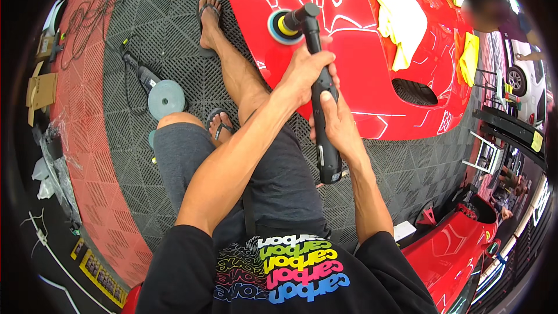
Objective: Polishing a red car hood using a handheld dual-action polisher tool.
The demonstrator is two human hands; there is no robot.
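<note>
A black cordless polisher is held in both hands over a glossy red car hood. My left hand wraps its neck just below the angled head. My right hand grips the body lower down, thumb on top. The small round pad, with yellow and blue layers, is at the red panel; whether it touches is unclear. Yellow microfiber cloths lie on the panel to the right of the polisher.
A larger polisher with a round pale pad lies on the grey grid floor at left, its cord trailing. A cardboard box stands farther left. Another person is at upper right. A red car is at lower right.
</note>
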